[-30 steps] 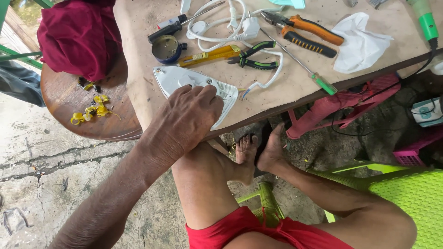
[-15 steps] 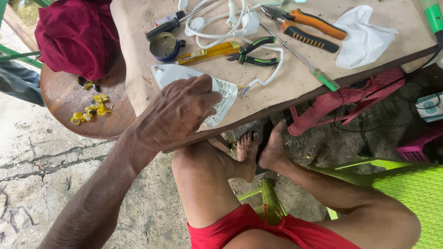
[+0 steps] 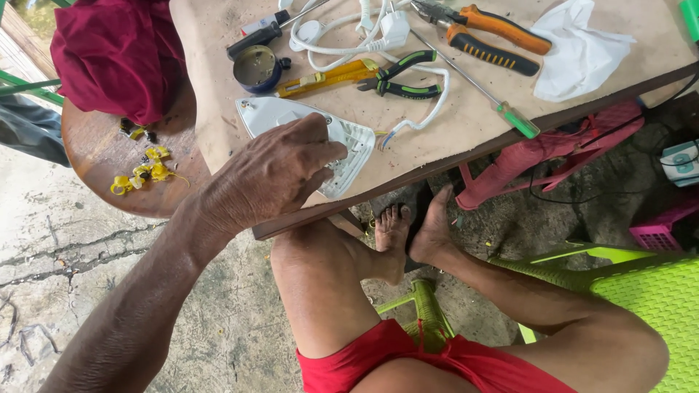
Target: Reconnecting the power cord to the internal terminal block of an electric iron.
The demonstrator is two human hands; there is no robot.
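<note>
Iron part of white plastic (image 3: 342, 142), shaped like a pointed shoe sole, lies near the front edge of the brown board (image 3: 444, 145), at the centre left of the frame. I see my left hand (image 3: 273, 175) resting on top of it, palm down, with the fingers curled and pressing on the shell; the thumb side reaches toward its middle. My right hand is not visible in the frame, so I cannot tell what it does.

As I judge it, the appliance is already opened: only this flat shell is under the hand, and a white cord with plug (image 3: 378, 33) lies loose in the upper centre, one bare end curving close to the shell. Putting the parts together again seems not done yet.

Around the shell are the tools. Pliers with green and black grips (image 3: 404, 76) lie just above it, beside a yellow utility knife (image 3: 328, 76) and a small round dark tin (image 3: 256, 69). Further right are orange-handled pliers (image 3: 502, 29) and a long screwdriver with a green handle (image 3: 510, 116), thin metal and shiny. A crumpled white cloth (image 3: 579, 47) sits at the upper right.

At the left, a round wooden stool (image 3: 109, 160) carries small yellow plastic pieces (image 3: 145, 171) and a dark red cloth (image 3: 116, 51). The floor below is rough cracked concrete (image 3: 65, 247).
</note>
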